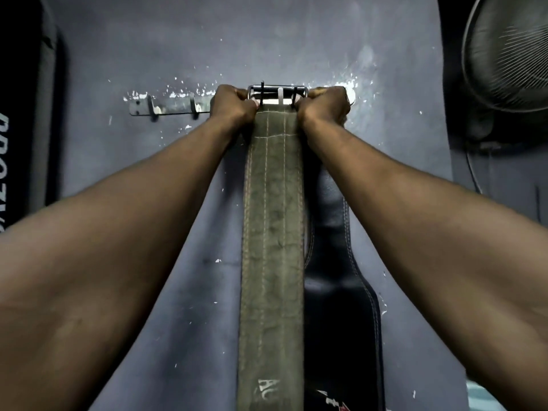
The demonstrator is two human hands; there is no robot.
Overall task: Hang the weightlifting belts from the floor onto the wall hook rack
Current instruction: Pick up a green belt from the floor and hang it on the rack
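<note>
Both hands, left hand [234, 103] and right hand [324, 105], grasp the worn olive stitched belt [272, 232] at its buckle [277, 94].

Both my bare arms reach straight out and upward in front of me, forearms converging toward the middle of the view. My left hand [234, 103] is closed into a fist, knuckles up, with the fingers [252, 104] curled around the left edge of the top end of the wide olive-green suede belt with pale stitching [272, 232]. My right hand [324, 103] mirrors it, closed on the belt's right edge just below the metal buckle [277, 94], its back turned toward me and its fingers tucked out of sight. The two fists sit level with each other, with the belt's width between them. Both wrists are straight, in line with the forearms.
</note>
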